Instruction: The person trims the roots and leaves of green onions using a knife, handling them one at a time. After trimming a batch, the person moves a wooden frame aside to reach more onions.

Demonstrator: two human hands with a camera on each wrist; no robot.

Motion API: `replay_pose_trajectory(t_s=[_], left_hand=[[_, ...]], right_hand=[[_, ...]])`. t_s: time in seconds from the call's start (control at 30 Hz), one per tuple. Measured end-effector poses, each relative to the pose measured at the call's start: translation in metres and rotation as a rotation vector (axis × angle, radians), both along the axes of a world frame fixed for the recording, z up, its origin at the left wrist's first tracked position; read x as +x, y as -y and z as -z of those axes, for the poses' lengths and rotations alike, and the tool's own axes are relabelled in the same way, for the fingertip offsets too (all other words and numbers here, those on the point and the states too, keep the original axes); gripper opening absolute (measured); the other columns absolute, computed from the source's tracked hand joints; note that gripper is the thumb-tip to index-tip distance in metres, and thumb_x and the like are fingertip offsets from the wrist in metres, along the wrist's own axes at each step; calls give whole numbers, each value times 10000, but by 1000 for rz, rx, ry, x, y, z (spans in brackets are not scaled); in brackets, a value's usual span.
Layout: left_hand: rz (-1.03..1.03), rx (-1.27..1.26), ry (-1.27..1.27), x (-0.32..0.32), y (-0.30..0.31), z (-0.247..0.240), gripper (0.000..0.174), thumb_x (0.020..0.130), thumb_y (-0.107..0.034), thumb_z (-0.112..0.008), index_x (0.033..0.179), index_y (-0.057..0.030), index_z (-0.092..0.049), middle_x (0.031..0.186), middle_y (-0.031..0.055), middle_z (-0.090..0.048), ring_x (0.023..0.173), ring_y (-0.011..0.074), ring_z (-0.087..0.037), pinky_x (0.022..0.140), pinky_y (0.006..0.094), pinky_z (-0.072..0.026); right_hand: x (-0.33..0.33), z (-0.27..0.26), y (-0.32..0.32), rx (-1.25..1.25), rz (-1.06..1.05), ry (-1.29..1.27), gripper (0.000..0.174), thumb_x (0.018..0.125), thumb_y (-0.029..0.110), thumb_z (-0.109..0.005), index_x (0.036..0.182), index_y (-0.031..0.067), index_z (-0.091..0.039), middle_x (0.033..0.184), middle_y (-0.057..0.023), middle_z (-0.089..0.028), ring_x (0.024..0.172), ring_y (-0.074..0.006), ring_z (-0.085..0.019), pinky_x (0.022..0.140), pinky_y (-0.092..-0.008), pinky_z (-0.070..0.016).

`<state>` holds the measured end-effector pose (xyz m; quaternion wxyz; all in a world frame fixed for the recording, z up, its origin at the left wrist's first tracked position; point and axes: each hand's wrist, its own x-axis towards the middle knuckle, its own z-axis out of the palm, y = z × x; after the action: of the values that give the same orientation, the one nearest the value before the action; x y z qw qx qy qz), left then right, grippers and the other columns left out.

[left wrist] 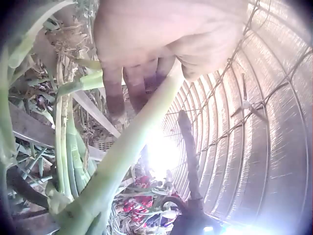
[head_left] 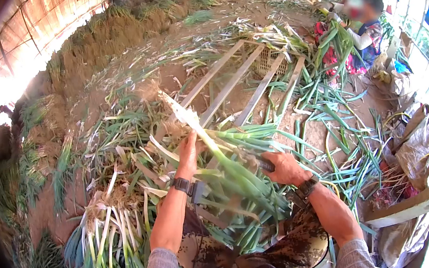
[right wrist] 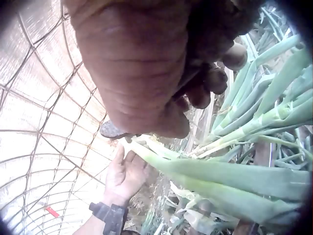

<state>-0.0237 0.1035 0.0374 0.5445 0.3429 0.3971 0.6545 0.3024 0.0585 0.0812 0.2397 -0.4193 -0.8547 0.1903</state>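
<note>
My left hand holds a thick leek low over my lap, its white root end pointing away and its green leaves trailing toward my knees. Seen from the left wrist, the pale shaft runs past the thumb, with the fingers stretched behind it. My right hand grips a short dark handle right beside the leaves; the rest of that tool is blurred or hidden. In the right wrist view, a grey rounded end sticks out by the thumb.
Leeks with roots lie bunched at my left. Wooden slats and a plastic crate stand ahead, among scattered leaves. Another person sits at the far right. A wooden board and sacks lie on my right.
</note>
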Motion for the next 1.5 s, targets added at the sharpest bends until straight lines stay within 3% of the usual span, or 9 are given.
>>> replay_pose_trajectory(t_s=[0.17, 0.37, 0.57, 0.83, 0.9, 1.07, 1.17, 1.4, 1.5], left_hand=[[-76, 63, -121, 11, 10, -24, 322, 984, -279, -608, 1180, -24, -624, 1025, 64, -678, 849, 139, -674, 742, 296, -569], [-100, 5, -263, 9, -2, 27, 207, 945, -179, -650, 1079, -21, -661, 960, 33, -671, 832, 116, -653, 714, 293, -582], [-102, -70, -353, 21, 3, 24, 209, 932, -190, -669, 1048, -17, -661, 913, 25, -679, 751, 101, -645, 586, 270, -578], [-64, -19, -500, 33, 17, 21, 222, 903, -222, -701, 995, -21, -675, 862, 8, -667, 676, 60, -560, 569, 231, -451], [-17, -52, -251, 31, 22, 18, 253, 911, -239, -695, 1025, -16, -666, 875, 13, -673, 688, 65, -595, 553, 221, -475], [36, -85, -253, 18, 16, 40, 299, 972, -264, -606, 1134, -13, -633, 940, 34, -677, 807, 130, -677, 619, 283, -568], [-139, -55, -243, 4, 3, 70, 325, 998, -315, -562, 1177, -47, -598, 964, 36, -665, 792, 146, -679, 655, 313, -577], [-169, -73, 77, 6, 16, 12, 234, 1006, -321, -540, 1136, -127, -543, 951, 23, -628, 831, 160, -651, 682, 347, -562], [-56, 9, 410, 8, 12, 21, 370, 989, -499, -500, 1092, -146, -543, 882, 31, -594, 805, 213, -620, 663, 401, -540]], right_hand=[[-13, -5, 0, 59, 28, -59, 269, 814, 242, -704, 1039, 102, -660, 889, -159, -687, 824, -361, -668, 717, -448, -542], [-34, 1, -11, 88, 24, -1, 421, 761, 195, -741, 1151, 87, -625, 1019, -139, -684, 913, -360, -663, 767, -447, -549], [-49, -3, -17, -8, 53, -11, 429, 768, 199, -731, 1168, 87, -623, 1037, -148, -687, 928, -365, -661, 784, -447, -544], [-59, 2, -26, 57, 3, 26, 424, 779, 229, -716, 1166, 83, -627, 1005, -163, -688, 885, -385, -662, 767, -459, -540], [-60, 5, -25, 133, -69, 4, 416, 778, 227, -713, 1158, 80, -626, 986, -166, -689, 873, -388, -662, 759, -461, -539], [-57, 0, -24, -3, -40, 63, 373, 781, 216, -688, 1132, 99, -641, 922, -169, -691, 844, -367, -668, 735, -455, -535], [-54, 0, -19, -49, -27, 5, 360, 778, 210, -682, 1122, 107, -648, 924, -163, -693, 820, -362, -668, 719, -453, -532], [-46, -1, -17, -46, -23, 28, 368, 768, 210, -700, 1117, 100, -654, 913, -163, -693, 803, -360, -673, 716, -444, -535], [-50, 1, -18, 10, -52, -71, 384, 761, 193, -712, 1129, 103, -654, 912, -163, -692, 812, -363, -674, 715, -441, -538]])
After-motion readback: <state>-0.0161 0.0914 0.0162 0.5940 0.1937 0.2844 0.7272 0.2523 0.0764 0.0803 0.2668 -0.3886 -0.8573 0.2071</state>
